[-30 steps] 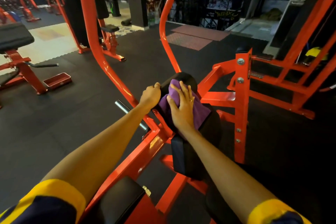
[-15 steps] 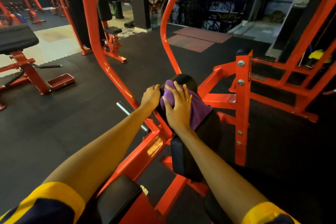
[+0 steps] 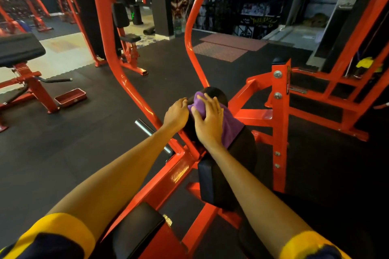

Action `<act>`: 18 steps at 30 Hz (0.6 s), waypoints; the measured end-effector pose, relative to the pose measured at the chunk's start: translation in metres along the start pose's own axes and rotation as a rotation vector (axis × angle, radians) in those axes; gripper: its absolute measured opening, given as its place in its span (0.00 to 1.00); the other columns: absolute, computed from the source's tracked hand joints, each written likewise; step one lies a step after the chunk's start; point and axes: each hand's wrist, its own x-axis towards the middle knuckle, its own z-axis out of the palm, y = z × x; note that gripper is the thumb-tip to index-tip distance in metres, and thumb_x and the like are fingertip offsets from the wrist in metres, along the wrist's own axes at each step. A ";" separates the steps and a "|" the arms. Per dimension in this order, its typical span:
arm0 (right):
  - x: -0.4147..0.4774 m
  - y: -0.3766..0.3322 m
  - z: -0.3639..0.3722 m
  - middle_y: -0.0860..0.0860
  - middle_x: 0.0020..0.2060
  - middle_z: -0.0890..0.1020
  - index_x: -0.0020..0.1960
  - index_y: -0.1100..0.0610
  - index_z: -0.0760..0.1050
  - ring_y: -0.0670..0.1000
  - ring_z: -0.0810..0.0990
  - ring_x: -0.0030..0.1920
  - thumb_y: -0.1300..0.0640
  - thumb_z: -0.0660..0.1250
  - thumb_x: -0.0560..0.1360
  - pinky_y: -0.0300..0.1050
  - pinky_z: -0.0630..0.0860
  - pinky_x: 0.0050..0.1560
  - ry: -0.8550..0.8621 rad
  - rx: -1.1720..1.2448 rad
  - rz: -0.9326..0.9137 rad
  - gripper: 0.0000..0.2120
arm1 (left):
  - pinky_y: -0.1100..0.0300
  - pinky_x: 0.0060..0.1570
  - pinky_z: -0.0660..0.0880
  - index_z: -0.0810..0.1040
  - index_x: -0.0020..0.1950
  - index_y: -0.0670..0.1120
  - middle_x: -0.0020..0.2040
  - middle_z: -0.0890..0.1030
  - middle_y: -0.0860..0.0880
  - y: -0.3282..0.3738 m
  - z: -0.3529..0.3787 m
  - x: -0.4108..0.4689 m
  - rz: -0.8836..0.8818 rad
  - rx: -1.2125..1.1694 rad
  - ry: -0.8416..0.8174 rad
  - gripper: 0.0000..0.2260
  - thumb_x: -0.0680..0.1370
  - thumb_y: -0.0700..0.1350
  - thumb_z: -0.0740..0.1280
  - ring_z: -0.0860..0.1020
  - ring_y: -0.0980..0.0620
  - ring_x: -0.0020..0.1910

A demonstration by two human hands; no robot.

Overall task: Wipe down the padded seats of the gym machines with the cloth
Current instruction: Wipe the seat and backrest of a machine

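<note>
A purple cloth point(image 3: 230, 126) lies over the top of a black upright pad point(image 3: 242, 149) on a red machine at the centre. My right hand point(image 3: 209, 124) lies on the cloth with spread fingers, pressing it against the pad's upper left part. My left hand point(image 3: 176, 114) curls round the pad's left top edge, just beside the cloth. A second black pad point(image 3: 136, 225) sits lower, between my forearms, and a dark seat edge shows at the bottom right.
Red frame tubes point(image 3: 124, 82) rise left and behind the pad; a red post point(image 3: 280, 111) with bolts stands to the right. A chrome peg point(image 3: 145, 127) sticks out by my left wrist. A black bench point(image 3: 19, 50) stands far left on dark rubber flooring.
My right hand has slid the cloth a little toward the pad's upper left edge, closer to my left hand. The left hand keeps its grip on the pad.
</note>
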 end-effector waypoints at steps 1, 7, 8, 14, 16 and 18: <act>-0.010 0.003 -0.004 0.48 0.77 0.70 0.76 0.50 0.70 0.53 0.58 0.81 0.42 0.62 0.80 0.50 0.51 0.79 -0.036 0.008 -0.038 0.27 | 0.50 0.70 0.68 0.73 0.74 0.50 0.73 0.75 0.47 -0.001 -0.002 -0.001 0.026 0.009 -0.011 0.19 0.86 0.49 0.52 0.72 0.45 0.72; 0.058 0.050 -0.025 0.57 0.75 0.71 0.75 0.58 0.71 0.58 0.66 0.77 0.50 0.69 0.80 0.51 0.60 0.78 -0.030 0.113 0.162 0.26 | 0.55 0.60 0.67 0.71 0.74 0.47 0.69 0.76 0.42 -0.002 -0.011 0.008 -0.048 0.028 -0.123 0.22 0.87 0.55 0.50 0.75 0.44 0.65; 0.073 0.052 -0.025 0.58 0.74 0.72 0.75 0.60 0.72 0.58 0.67 0.77 0.51 0.69 0.80 0.52 0.60 0.78 -0.007 0.165 0.257 0.26 | 0.55 0.59 0.68 0.71 0.74 0.46 0.68 0.77 0.41 -0.002 -0.011 0.008 -0.067 0.028 -0.123 0.23 0.86 0.56 0.49 0.76 0.44 0.63; 0.025 0.007 -0.008 0.54 0.79 0.66 0.79 0.55 0.66 0.55 0.58 0.80 0.50 0.66 0.81 0.48 0.51 0.80 0.043 0.077 0.145 0.28 | 0.44 0.69 0.69 0.72 0.73 0.48 0.69 0.76 0.39 0.000 -0.008 0.005 -0.056 0.101 -0.072 0.23 0.85 0.55 0.47 0.74 0.38 0.67; -0.010 -0.003 -0.014 0.49 0.80 0.63 0.81 0.53 0.62 0.48 0.54 0.81 0.54 0.66 0.82 0.35 0.48 0.78 -0.042 0.111 0.012 0.30 | 0.46 0.69 0.68 0.70 0.76 0.48 0.72 0.74 0.41 0.003 -0.009 0.005 -0.030 0.134 -0.078 0.21 0.86 0.51 0.48 0.72 0.39 0.70; -0.025 -0.003 -0.024 0.48 0.80 0.64 0.81 0.53 0.61 0.46 0.54 0.80 0.57 0.67 0.82 0.27 0.48 0.75 -0.109 0.117 -0.088 0.30 | 0.48 0.66 0.69 0.72 0.74 0.49 0.72 0.75 0.43 0.004 -0.009 0.005 0.013 0.158 -0.064 0.19 0.87 0.49 0.49 0.73 0.40 0.69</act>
